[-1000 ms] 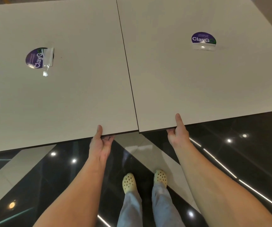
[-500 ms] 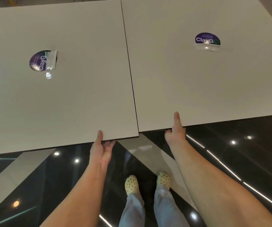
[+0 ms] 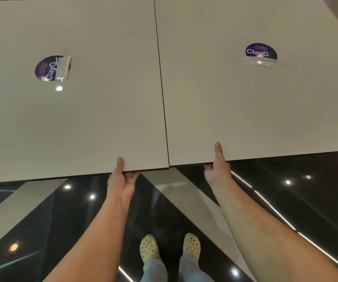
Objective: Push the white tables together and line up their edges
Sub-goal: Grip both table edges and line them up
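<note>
A: What does the room give us?

B: A glossy dark floor [image 3: 286, 200] with pale angled bands and small light reflections lies below both hands. Beyond the hands, two white surfaces fill the upper part of the view.

A: Where do they sit?

B: The left table [image 3: 72, 119] spreads away from the left hand [image 3: 121, 180], the right table [image 3: 255, 108] away from the right hand [image 3: 218, 169]. A thin dark seam runs between the two hands and off toward the far side, so the inner edges are side by side. The near edges are a little out of step: the left one comes slightly nearer to the person than the right one.

A: And the hands?

B: Each grasps a near edge, thumb lying flat on top, fingers curled underneath. The left hand holds the left table just beside the seam; the right hand holds the right table a bit farther from it.

A: Any containers?

B: I see only a purple round sticker [image 3: 48, 68] on the left surface and a second purple sticker [image 3: 261, 51] on the right, each partly covered by shiny tape.

A: Anything hidden?

B: The fingers under the tabletops, the table legs, and the outer sides, cut off by the frame. The small print on the stickers is unreadable. Yellow clogs [image 3: 149, 249] show between the forearms.
</note>
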`<move>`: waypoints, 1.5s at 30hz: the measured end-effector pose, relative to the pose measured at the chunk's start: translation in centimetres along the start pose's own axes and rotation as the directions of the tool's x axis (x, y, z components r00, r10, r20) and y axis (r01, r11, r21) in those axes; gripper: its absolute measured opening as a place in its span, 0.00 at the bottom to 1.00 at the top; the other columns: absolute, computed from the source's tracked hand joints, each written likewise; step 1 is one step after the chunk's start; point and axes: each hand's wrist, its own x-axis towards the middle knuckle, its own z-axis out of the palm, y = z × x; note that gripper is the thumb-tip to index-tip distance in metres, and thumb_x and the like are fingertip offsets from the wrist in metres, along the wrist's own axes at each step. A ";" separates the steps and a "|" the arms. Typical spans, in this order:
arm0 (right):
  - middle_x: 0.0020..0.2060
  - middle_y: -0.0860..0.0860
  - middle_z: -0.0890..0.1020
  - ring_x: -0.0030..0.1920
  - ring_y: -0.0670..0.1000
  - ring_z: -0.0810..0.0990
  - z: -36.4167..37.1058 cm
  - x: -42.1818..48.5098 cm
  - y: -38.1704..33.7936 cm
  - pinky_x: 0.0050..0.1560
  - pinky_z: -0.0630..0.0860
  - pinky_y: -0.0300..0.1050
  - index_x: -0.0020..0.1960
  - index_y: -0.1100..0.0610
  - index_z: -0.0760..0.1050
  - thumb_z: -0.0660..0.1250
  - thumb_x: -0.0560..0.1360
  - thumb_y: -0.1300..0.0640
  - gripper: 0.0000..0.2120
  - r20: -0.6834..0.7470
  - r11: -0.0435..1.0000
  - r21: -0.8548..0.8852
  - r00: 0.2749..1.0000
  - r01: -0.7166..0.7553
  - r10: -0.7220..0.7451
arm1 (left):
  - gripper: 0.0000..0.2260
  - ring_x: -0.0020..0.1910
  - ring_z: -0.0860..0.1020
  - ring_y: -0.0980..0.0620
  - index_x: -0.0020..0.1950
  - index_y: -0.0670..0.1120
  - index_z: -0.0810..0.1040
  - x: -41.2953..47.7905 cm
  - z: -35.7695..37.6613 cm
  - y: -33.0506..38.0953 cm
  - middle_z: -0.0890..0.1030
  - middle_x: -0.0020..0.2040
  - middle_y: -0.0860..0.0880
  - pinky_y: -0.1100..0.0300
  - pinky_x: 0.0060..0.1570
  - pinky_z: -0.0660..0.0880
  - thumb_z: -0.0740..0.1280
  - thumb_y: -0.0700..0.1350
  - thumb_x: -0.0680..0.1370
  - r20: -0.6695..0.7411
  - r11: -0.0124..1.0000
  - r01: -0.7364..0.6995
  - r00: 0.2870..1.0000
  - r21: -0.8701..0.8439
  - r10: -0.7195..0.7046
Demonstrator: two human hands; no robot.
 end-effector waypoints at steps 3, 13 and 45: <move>0.56 0.51 0.81 0.53 0.51 0.81 0.1 0.2 -0.1 0.39 0.79 0.42 0.65 0.53 0.72 0.75 0.70 0.53 0.25 -0.006 1.000 -0.016 1.000 0.014 -0.014 | 0.17 0.55 0.80 0.42 0.64 0.41 0.71 0.2 0.2 0.0 0.80 0.57 0.41 0.38 0.56 0.74 0.67 0.41 0.76 -0.010 1.000 -0.004 1.000 0.014 0.004; 0.58 0.53 0.81 0.55 0.53 0.81 0.4 -0.2 0.1 0.55 0.79 0.51 0.65 0.53 0.73 0.73 0.72 0.56 0.22 -0.008 0.999 0.028 1.000 0.027 -0.027 | 0.13 0.54 0.81 0.44 0.61 0.43 0.73 0.3 -0.1 0.5 0.81 0.55 0.43 0.40 0.53 0.75 0.66 0.42 0.77 0.006 0.997 0.041 0.999 0.070 -0.041; 0.56 0.54 0.82 0.53 0.54 0.82 -1.5 0.6 -0.3 0.52 0.80 0.52 0.65 0.55 0.70 0.73 0.72 0.54 0.24 0.019 0.999 -0.034 1.000 0.011 -0.010 | 0.21 0.52 0.81 0.42 0.63 0.44 0.70 0.2 1.9 -1.3 0.81 0.56 0.42 0.35 0.49 0.76 0.71 0.46 0.73 -0.039 0.993 0.077 0.997 0.085 -0.074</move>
